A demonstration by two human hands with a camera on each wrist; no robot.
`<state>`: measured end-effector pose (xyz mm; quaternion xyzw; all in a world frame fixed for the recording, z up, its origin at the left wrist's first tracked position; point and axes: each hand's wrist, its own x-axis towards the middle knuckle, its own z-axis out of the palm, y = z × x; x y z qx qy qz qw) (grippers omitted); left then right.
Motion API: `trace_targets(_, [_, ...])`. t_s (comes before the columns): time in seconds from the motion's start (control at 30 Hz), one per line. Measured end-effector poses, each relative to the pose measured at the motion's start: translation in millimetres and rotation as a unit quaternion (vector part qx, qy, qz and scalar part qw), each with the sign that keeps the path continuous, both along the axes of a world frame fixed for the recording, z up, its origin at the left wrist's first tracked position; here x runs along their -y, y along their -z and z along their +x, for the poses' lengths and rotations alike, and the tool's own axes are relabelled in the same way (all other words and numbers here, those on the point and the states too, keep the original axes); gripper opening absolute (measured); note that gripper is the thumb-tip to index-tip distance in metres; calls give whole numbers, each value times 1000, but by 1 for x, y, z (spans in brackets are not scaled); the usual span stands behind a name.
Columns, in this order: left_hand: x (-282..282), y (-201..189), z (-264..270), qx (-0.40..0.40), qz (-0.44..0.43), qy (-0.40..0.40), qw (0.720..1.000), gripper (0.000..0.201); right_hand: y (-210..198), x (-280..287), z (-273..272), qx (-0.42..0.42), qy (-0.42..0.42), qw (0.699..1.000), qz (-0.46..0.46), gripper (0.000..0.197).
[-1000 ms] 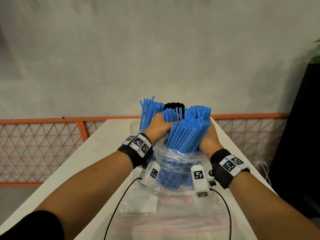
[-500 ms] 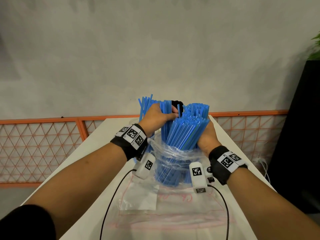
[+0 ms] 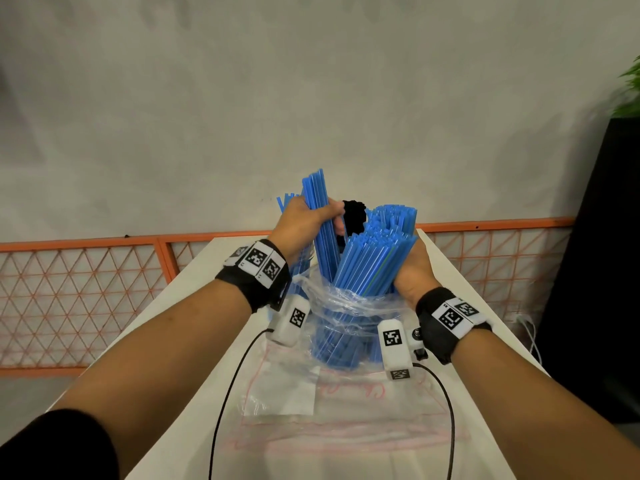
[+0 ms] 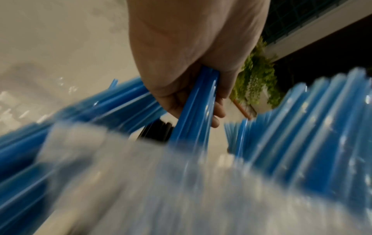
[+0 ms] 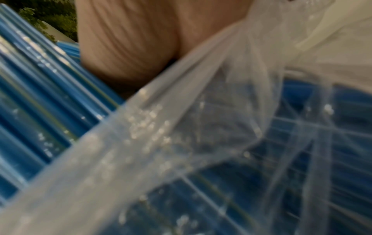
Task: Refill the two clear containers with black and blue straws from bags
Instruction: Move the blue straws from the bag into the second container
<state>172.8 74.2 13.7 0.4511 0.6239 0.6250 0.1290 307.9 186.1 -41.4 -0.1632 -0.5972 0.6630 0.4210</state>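
My left hand grips a small bunch of blue straws, raised partly above the clear plastic bag that stands on the white table; the left wrist view shows the bunch between curled fingers. My right hand holds the big bundle of blue straws that sticks out of the bag's mouth, and in the right wrist view the palm lies against the straws and bag film. Black straws show behind. More blue straws stand behind my left hand in a container that is mostly hidden.
An empty flat clear bag with red markings lies on the table nearest me. Wrist camera cables trail over it. An orange mesh fence runs behind the table, with a dark planter at the right.
My left hand has closed round a small bunch of blue straws and lifted it upward out of the bundle. My right hand has stayed on the big bundle.
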Motion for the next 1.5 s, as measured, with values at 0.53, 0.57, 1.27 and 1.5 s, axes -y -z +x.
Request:
trace_targets(0.53, [56, -94, 8, -38, 184, -74, 979, 23, -3, 3, 1, -5, 0, 1000, -5, 12])
trace_targets(0.57, [60, -97, 7, -38, 193, -76, 978, 23, -3, 2, 1, -2, 3, 1000, 2, 13])
trace_targets(1.27, [68, 66, -17, 36, 46, 2, 998, 18, -7, 9, 2, -6, -2, 1000, -1, 6])
trace_targets(1.5, [63, 89, -20, 72, 57, -22, 995, 27, 2, 3, 0, 5, 31, 999, 39, 6])
